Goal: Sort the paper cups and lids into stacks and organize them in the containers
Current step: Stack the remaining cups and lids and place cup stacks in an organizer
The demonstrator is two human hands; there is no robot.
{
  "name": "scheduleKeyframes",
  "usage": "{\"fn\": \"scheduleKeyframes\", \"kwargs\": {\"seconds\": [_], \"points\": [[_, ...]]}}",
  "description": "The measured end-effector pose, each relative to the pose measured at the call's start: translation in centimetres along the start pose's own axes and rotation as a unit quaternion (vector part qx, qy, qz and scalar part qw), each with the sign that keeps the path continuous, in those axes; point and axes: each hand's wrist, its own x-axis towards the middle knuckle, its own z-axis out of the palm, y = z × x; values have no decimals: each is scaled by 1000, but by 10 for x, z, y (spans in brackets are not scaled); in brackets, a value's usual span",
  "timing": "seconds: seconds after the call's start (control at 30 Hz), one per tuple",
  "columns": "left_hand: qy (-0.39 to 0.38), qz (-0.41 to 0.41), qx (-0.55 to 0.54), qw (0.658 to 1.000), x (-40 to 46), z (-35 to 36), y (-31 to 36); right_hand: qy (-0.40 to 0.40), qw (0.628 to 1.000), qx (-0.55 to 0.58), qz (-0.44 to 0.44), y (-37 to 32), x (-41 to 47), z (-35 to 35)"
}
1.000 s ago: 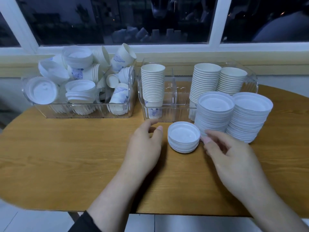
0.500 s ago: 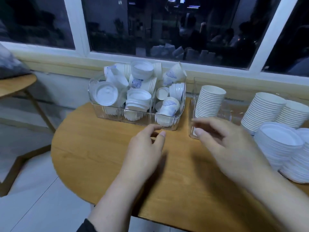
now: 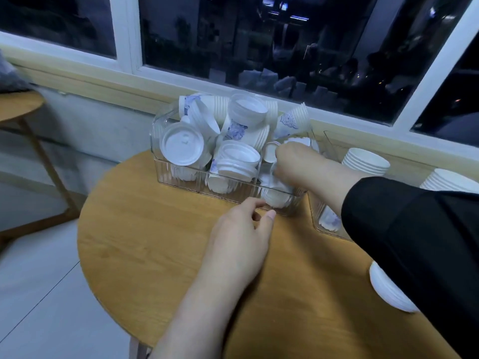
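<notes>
A clear plastic bin (image 3: 181, 178) at the table's far side holds a jumble of white paper cups (image 3: 234, 129) and white lids (image 3: 181, 143). My right hand (image 3: 295, 164) reaches into the bin's right compartment, fingers curled down among cups; whether it grips one is hidden. My left hand (image 3: 241, 239) rests on the table just in front of the bin, fingers loosely apart and holding nothing. A second clear container (image 3: 326, 229) to the right holds neat cup stacks (image 3: 365, 161). A short stack of lids (image 3: 388, 288) peeks out under my right sleeve.
The round wooden table (image 3: 155, 242) ends at a curved edge on the left, with pale floor below. A window sill and dark window run behind the bins. Another wooden table (image 3: 18, 104) stands at far left.
My view has swung left and closer to the jumbled bin. My right hand went from above the table into the bin's right compartment. My left hand stayed near the bin's front.
</notes>
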Motion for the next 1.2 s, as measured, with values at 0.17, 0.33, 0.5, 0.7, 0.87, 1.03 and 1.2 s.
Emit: {"fn": "scheduleKeyframes", "kwargs": {"seconds": [0.17, 0.33, 0.5, 0.7, 0.87, 1.03, 1.2], "points": [[11, 6, -11, 1000, 1, -5, -2, -9, 999, -16, 38, -6, 11, -1], [13, 8, -17, 1000, -2, -8, -2, -5, 999, 20, 43, -5, 10, 3], [35, 8, -33, 999, -4, -13, -2, 64, 982, 157, 78, 3, -5, -18], [106, 30, -78, 991, -3, -12, 1, 166, 955, 242, 49, 15, -64, -53], [58, 31, -115, 991, -4, -9, 5, 98, 931, 347, -61, 3, -121, -58], [58, 14, -144, 988, -3, -6, 1, 44, 896, 434, -81, -1, -133, -49], [51, 16, -137, 989, 0, -9, -4, 161, 885, 431, 76, 39, -64, -54]]}}
